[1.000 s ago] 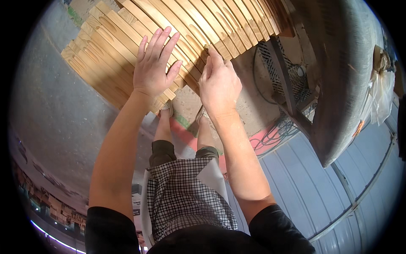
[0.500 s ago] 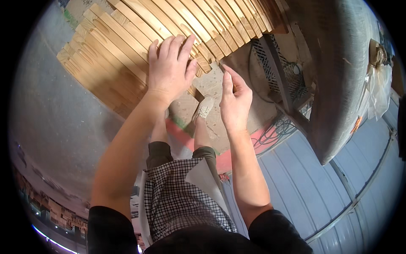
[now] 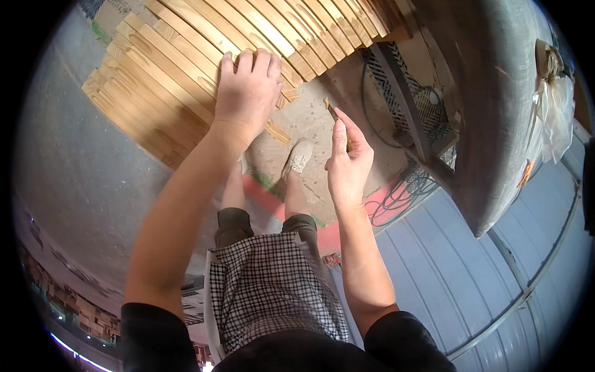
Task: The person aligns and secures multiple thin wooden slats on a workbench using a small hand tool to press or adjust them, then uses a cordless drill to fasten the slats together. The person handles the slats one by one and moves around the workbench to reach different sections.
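My left hand [image 3: 248, 96] lies over the near ends of a row of pale wooden boards [image 3: 180, 40]. Its fingers bend down around one board, whose fingertips-side grip is partly hidden. A board end [image 3: 277, 131] sticks out beside the wrist. Several boards have oblong slots cut near their ends. To the right, apart from the wood, my right hand [image 3: 349, 158] pinches a thin, dark stick-like tool [image 3: 332, 111] between thumb and index finger. Its tip is yellowish and points up toward the boards; its exact kind cannot be made out.
A large grey rounded duct or bag-like body [image 3: 496, 93] hangs at the right, with a clear plastic bag [image 3: 558, 127] tied beside it. Below are a dark metal frame [image 3: 406, 93] and coiled cables [image 3: 403, 198]. My shoe [image 3: 299, 156] stands on the concrete floor.
My left hand's spread fingers have drawn in and bent over the wood. My right hand with the tool has moved slightly down and right, away from the board ends.
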Demonstrator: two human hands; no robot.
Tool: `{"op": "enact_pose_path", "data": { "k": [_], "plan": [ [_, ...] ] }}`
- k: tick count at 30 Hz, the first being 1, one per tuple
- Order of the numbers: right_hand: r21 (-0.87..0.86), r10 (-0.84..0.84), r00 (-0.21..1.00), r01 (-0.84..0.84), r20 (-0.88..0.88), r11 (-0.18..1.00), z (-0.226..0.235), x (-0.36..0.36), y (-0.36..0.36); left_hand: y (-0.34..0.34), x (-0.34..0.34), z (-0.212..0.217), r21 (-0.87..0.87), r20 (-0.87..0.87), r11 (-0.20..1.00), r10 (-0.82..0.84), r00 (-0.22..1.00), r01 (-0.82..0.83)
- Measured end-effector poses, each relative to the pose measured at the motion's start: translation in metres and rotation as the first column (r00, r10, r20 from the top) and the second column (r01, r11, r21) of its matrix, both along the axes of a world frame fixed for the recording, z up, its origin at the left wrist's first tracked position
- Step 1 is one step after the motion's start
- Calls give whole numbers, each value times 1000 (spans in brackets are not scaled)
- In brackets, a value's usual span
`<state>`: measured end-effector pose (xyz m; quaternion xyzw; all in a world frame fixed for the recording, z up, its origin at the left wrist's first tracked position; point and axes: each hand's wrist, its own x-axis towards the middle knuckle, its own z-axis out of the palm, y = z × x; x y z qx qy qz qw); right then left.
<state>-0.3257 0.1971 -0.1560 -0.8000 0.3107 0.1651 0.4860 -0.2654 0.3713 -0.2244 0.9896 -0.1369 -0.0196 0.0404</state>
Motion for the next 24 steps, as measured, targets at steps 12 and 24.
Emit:
{"op": "enact_pose_path", "data": {
  "k": [12,24],
  "plan": [
    [-58,68,994,-63,80,996,-18,-22,-22,33,30,-12,-269,40,923,-275,961,276],
    [-48,35,995,-31,94,998,-17,-27,-31,7,-7,-24,-615,-5,787,62,998,-52]
  ]
}}
